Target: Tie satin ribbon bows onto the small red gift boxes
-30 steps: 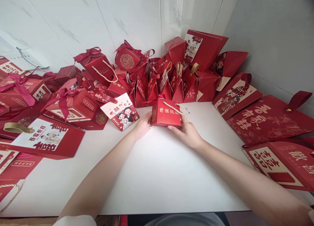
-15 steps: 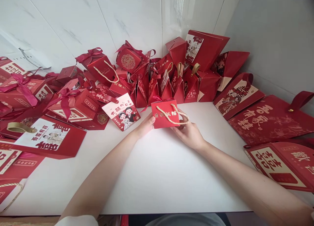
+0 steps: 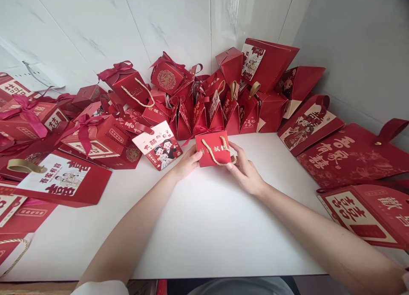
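Since a second ago the small red box [image 3: 213,149] has dropped a bit lower and been pushed back toward the row of red bags [image 3: 220,111], and its gold rope handle [image 3: 220,152] has flopped down over the front face. Left hand [image 3: 187,163] grips the box's left edge, fingers wrapped on it. Right hand [image 3: 244,171] holds the right side, fingertips near the rope loop. Both hands are closed on the box, which sits on or just above the white table [image 3: 207,227], centre-back, touching or nearly touching the bags behind.

To do this well, I'd keep the box square to the row, base flat, and ease it in so the neighbours don't tip; lift the rope clear so it isn't trapped.

Table is smooth and white, bare in the middle, ringed by red gift boxes [image 3: 96,137] with ribbons left and flat red envelopes [image 3: 348,156] right. White tiled walls [image 3: 143,26] meet in a corner behind.
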`<action>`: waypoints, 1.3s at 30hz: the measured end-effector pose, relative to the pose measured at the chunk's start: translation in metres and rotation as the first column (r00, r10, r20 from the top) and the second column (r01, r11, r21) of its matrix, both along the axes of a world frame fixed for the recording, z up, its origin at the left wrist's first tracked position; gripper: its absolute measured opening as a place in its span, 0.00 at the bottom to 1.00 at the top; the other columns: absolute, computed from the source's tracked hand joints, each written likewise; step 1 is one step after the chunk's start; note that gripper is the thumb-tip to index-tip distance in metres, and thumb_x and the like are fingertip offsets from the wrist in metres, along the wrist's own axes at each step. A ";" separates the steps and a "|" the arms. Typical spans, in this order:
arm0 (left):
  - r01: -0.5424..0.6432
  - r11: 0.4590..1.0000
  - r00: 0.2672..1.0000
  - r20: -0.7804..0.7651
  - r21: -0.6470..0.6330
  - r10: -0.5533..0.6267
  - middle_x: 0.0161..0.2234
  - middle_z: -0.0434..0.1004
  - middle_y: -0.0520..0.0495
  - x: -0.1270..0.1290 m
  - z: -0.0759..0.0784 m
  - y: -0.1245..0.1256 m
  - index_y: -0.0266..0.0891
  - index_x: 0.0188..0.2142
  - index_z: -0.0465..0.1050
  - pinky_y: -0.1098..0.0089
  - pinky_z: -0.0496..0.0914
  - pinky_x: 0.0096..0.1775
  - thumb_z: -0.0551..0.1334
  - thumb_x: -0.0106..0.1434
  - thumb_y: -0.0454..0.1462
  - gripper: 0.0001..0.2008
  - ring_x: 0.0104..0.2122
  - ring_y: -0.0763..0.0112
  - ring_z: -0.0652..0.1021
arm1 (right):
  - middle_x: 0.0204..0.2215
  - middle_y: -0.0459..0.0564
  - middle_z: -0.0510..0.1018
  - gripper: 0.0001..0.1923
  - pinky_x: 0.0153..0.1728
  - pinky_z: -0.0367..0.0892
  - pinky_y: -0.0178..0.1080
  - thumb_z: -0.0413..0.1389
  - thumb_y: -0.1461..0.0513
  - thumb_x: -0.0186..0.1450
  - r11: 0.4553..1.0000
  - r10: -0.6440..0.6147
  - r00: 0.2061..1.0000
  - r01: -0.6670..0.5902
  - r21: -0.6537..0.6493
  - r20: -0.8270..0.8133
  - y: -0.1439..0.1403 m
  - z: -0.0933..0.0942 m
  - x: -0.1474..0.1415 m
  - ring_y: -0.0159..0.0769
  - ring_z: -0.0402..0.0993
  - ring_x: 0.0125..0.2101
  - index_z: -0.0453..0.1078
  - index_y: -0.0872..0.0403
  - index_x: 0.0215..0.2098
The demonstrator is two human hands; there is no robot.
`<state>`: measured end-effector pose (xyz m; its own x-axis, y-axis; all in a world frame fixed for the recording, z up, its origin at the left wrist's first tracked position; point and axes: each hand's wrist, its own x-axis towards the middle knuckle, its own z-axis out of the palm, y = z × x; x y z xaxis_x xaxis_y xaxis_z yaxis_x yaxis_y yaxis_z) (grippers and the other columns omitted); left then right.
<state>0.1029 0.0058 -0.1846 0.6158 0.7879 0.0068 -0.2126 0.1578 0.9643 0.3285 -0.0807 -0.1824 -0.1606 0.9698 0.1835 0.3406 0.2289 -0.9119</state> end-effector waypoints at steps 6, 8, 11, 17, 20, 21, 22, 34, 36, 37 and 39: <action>0.044 0.998 0.999 -0.011 0.048 -0.044 0.62 0.66 0.41 -0.001 0.002 0.000 0.49 0.61 0.63 0.50 0.65 0.58 0.68 0.59 0.46 0.32 0.62 0.48 0.67 | 0.33 0.46 0.79 0.43 0.38 0.69 0.44 0.55 0.43 0.66 0.995 -0.088 0.995 0.090 -0.047 0.047 0.002 0.001 -0.003 0.41 0.75 0.30 0.42 0.48 0.70; 0.034 0.998 0.999 -0.005 0.061 -0.033 0.63 0.65 0.41 0.000 0.000 0.000 0.48 0.60 0.63 0.50 0.66 0.57 0.69 0.58 0.46 0.32 0.61 0.48 0.67 | 0.34 0.47 0.80 0.48 0.36 0.70 0.43 0.59 0.43 0.62 0.995 -0.094 0.993 0.096 -0.023 0.070 0.002 0.001 -0.004 0.41 0.74 0.28 0.42 0.49 0.70; -0.002 0.996 1.000 -0.003 0.087 0.002 0.63 0.64 0.40 0.000 -0.003 0.000 0.46 0.59 0.64 0.51 0.66 0.58 0.70 0.56 0.47 0.33 0.61 0.47 0.67 | 0.36 0.48 0.80 0.49 0.36 0.70 0.43 0.62 0.44 0.60 0.996 -0.079 0.997 0.080 -0.028 0.024 0.002 -0.002 -0.004 0.41 0.75 0.28 0.42 0.48 0.70; -0.227 0.952 0.973 0.017 0.203 0.229 0.59 0.70 0.40 0.004 -0.005 0.001 0.43 0.55 0.66 0.51 0.62 0.60 0.72 0.52 0.49 0.34 0.61 0.48 0.67 | 0.43 0.53 0.80 0.43 0.41 0.71 0.44 0.61 0.47 0.62 0.989 -0.066 0.925 0.011 -0.148 -0.375 0.010 -0.010 -0.006 0.43 0.77 0.42 0.47 0.50 0.67; -0.331 0.905 0.942 0.030 0.267 0.335 0.58 0.71 0.39 0.005 -0.002 0.003 0.42 0.56 0.64 0.51 0.62 0.61 0.74 0.48 0.47 0.38 0.62 0.47 0.67 | 0.43 0.54 0.79 0.39 0.40 0.70 0.43 0.63 0.48 0.60 0.969 -0.128 0.851 -0.003 -0.249 -0.510 0.014 -0.009 -0.005 0.44 0.77 0.43 0.54 0.52 0.62; -0.346 0.896 0.936 0.033 0.277 0.351 0.59 0.70 0.38 0.005 -0.001 0.003 0.42 0.58 0.63 0.51 0.61 0.62 0.75 0.47 0.46 0.41 0.62 0.47 0.66 | 0.41 0.53 0.80 0.38 0.40 0.70 0.43 0.65 0.49 0.58 0.961 -0.154 0.835 0.002 -0.276 -0.529 0.015 -0.009 -0.004 0.43 0.77 0.41 0.56 0.52 0.60; -0.355 0.891 0.932 0.035 0.281 0.360 0.60 0.69 0.38 0.005 -0.001 0.004 0.43 0.59 0.62 0.51 0.61 0.62 0.75 0.47 0.46 0.42 0.62 0.47 0.66 | 0.39 0.52 0.80 0.36 0.39 0.70 0.42 0.66 0.49 0.57 0.955 -0.177 0.820 0.009 -0.296 -0.545 0.015 -0.009 -0.004 0.42 0.78 0.39 0.58 0.52 0.57; -0.348 0.906 0.931 -0.029 0.242 0.365 0.59 0.70 0.37 0.004 -0.004 0.003 0.44 0.65 0.56 0.49 0.62 0.62 0.75 0.47 0.45 0.48 0.62 0.46 0.67 | 0.35 0.50 0.78 0.15 0.33 0.70 0.39 0.59 0.51 0.61 0.943 -0.282 0.849 0.159 -0.292 -0.448 0.014 -0.009 -0.005 0.34 0.71 0.29 0.76 0.54 0.35; -0.348 0.897 0.930 -0.024 0.271 0.368 0.58 0.70 0.38 0.004 -0.004 0.003 0.44 0.64 0.57 0.50 0.62 0.62 0.75 0.47 0.44 0.48 0.62 0.46 0.67 | 0.29 0.49 0.77 0.18 0.31 0.68 0.39 0.61 0.48 0.59 0.938 -0.279 0.878 0.162 -0.306 -0.389 0.013 -0.008 -0.005 0.35 0.70 0.27 0.76 0.55 0.32; -0.345 0.894 0.930 -0.024 0.285 0.367 0.58 0.70 0.38 0.004 -0.004 0.003 0.44 0.64 0.57 0.50 0.62 0.62 0.75 0.47 0.43 0.47 0.62 0.46 0.67 | 0.25 0.48 0.75 0.20 0.29 0.67 0.38 0.63 0.46 0.58 0.938 -0.269 0.897 0.162 -0.306 -0.350 0.013 -0.008 -0.006 0.34 0.69 0.26 0.75 0.55 0.30; -0.343 0.888 0.930 -0.023 0.305 0.367 0.58 0.70 0.38 0.005 -0.006 0.002 0.44 0.63 0.58 0.50 0.62 0.61 0.75 0.47 0.43 0.46 0.61 0.47 0.67 | 0.20 0.45 0.71 0.21 0.25 0.62 0.36 0.65 0.45 0.56 0.942 -0.248 0.931 0.167 -0.291 -0.267 0.011 -0.007 -0.008 0.32 0.64 0.22 0.73 0.55 0.27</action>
<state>0.1074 0.0079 -0.1905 0.3031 0.9241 0.2327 -0.1236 -0.2039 0.9711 0.3208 -0.0698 -0.1893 0.0723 0.9949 -0.0707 0.0599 -0.0751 -0.9954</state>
